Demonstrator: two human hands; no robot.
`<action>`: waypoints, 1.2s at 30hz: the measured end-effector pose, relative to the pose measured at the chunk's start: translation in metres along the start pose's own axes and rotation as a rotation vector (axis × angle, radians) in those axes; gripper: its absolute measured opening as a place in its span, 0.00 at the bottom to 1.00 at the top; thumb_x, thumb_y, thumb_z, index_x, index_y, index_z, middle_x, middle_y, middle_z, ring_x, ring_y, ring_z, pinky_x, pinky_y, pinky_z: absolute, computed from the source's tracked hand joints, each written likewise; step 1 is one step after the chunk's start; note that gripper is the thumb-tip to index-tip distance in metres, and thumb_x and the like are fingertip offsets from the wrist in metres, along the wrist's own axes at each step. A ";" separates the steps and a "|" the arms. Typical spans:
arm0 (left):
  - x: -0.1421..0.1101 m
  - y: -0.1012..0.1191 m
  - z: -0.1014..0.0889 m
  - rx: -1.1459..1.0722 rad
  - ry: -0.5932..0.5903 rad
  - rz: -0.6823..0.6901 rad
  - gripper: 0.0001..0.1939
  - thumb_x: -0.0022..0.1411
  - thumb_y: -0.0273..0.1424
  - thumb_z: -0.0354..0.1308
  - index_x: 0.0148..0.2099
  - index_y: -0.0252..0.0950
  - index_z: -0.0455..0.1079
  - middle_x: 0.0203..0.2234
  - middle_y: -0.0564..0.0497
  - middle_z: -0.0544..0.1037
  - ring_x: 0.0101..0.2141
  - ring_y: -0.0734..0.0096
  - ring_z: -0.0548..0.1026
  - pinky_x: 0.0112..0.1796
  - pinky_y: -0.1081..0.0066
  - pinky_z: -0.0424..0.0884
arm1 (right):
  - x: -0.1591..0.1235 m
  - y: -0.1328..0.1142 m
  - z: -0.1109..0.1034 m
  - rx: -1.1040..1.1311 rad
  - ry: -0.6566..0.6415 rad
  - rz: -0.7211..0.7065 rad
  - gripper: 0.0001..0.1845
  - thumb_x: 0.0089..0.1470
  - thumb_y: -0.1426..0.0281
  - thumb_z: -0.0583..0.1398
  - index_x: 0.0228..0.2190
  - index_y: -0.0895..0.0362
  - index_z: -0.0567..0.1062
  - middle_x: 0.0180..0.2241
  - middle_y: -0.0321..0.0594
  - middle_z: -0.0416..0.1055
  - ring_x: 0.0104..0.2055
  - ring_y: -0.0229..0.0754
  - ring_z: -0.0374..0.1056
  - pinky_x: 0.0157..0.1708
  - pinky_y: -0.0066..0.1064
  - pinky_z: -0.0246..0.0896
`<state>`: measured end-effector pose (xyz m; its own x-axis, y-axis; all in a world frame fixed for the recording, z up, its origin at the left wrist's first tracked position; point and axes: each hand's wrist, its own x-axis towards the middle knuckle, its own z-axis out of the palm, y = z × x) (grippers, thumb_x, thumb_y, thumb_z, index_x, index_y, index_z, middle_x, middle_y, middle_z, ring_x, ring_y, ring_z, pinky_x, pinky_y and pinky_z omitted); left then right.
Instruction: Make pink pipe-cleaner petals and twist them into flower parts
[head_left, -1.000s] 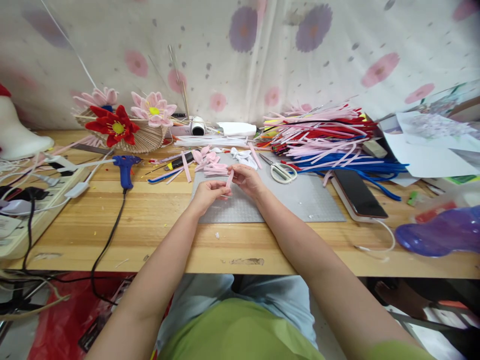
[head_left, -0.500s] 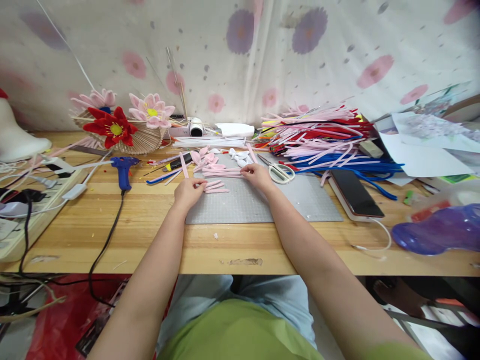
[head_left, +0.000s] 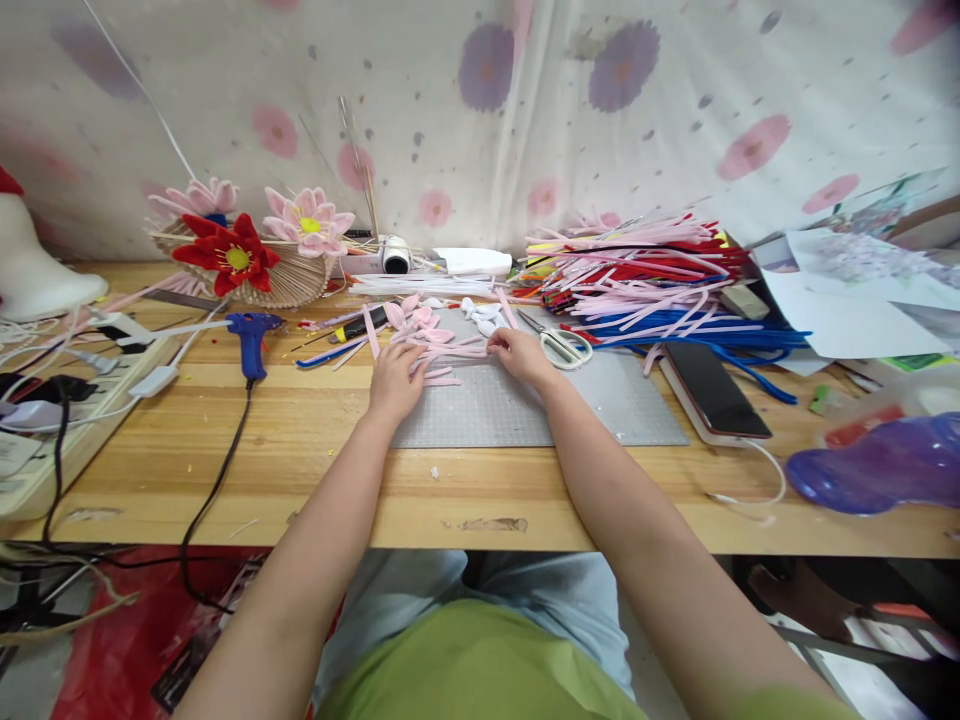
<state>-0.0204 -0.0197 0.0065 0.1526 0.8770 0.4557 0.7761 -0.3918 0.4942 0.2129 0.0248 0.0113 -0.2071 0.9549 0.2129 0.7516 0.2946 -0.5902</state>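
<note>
Several pink pipe cleaners [head_left: 457, 351] lie across the grey cutting mat [head_left: 510, 410], stretched between my hands. My left hand [head_left: 396, 380] closes over their left ends, its fingertips partly hidden. At their right ends my right hand [head_left: 517, 354] is pinched on the tips. Shorter pink pieces [head_left: 444, 381] rest on the mat just right of my left thumb. Behind the hands lie looped pink petals [head_left: 421, 325] and white petals [head_left: 484, 316]. Scissors [head_left: 564, 348] with pale handles sit right behind my right hand.
A blue glue gun [head_left: 253, 345] with a black cord stands at left, near a power strip [head_left: 90, 430]. Finished fuzzy flowers [head_left: 238, 258] are at back left. A large pipe cleaner heap [head_left: 645, 270] fills the back right, with a phone [head_left: 716, 388] in front of it.
Both hands have parted from the single pink piece they held together. The right hand moved right to the strips' ends; the left hand went left, then forward onto the longer strips.
</note>
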 end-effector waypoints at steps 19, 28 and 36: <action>0.005 0.009 0.002 -0.050 0.120 -0.056 0.10 0.58 0.28 0.53 0.39 0.36 0.75 0.36 0.46 0.77 0.40 0.63 0.72 0.43 0.66 0.65 | -0.001 -0.021 -0.008 0.846 -0.060 -0.055 0.10 0.39 0.68 0.64 0.28 0.59 0.75 0.24 0.35 0.72 0.26 0.33 0.64 0.29 0.28 0.57; 0.000 0.033 0.018 -0.931 -0.106 -0.571 0.08 0.54 0.34 0.55 0.33 0.34 0.70 0.26 0.51 0.77 0.27 0.66 0.77 0.23 0.72 0.69 | -0.004 -0.040 0.016 0.968 -0.207 -0.050 0.12 0.38 0.65 0.65 0.25 0.59 0.72 0.20 0.32 0.67 0.22 0.30 0.58 0.24 0.26 0.53; -0.001 0.035 0.018 -0.948 -0.125 -0.566 0.11 0.49 0.26 0.58 0.38 0.33 0.72 0.27 0.51 0.78 0.30 0.68 0.77 0.26 0.74 0.71 | -0.004 -0.047 0.029 0.860 -0.175 -0.082 0.11 0.39 0.65 0.64 0.24 0.59 0.70 0.22 0.32 0.67 0.24 0.32 0.59 0.26 0.26 0.53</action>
<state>0.0173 -0.0293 0.0100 0.0265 0.9974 -0.0668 -0.0209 0.0674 0.9975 0.1600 0.0085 0.0156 -0.3853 0.9010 0.1994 0.0132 0.2215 -0.9751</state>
